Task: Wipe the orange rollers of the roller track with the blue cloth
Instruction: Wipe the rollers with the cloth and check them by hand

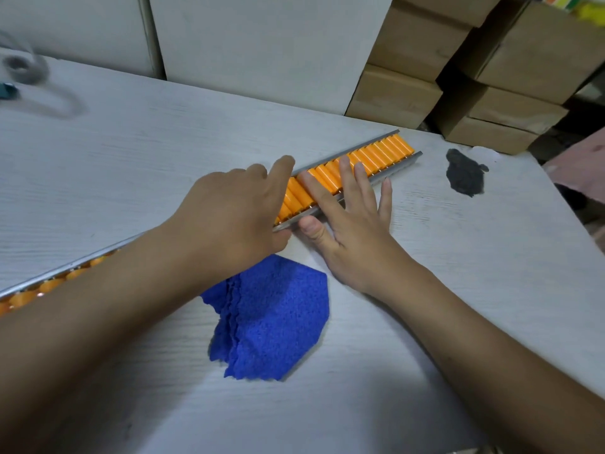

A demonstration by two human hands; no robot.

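Note:
A long roller track (383, 155) with orange rollers in grey metal rails lies slantwise across the white table, from the left edge up to the right. My left hand (235, 211) is clasped over the track's middle, thumb under the near rail. My right hand (350, 224) rests beside it, fingers spread flat on the rollers and thumb against the near rail. The folded blue cloth (271, 322) lies on the table just below both hands, held by neither.
A dark grey patch (465, 173) marks the table (442, 290) near the track's far end. Cardboard boxes (491, 77) are stacked beyond the table's back right corner. White panels (262, 44) stand behind. Blurred grey objects (23, 70) sit at the far left.

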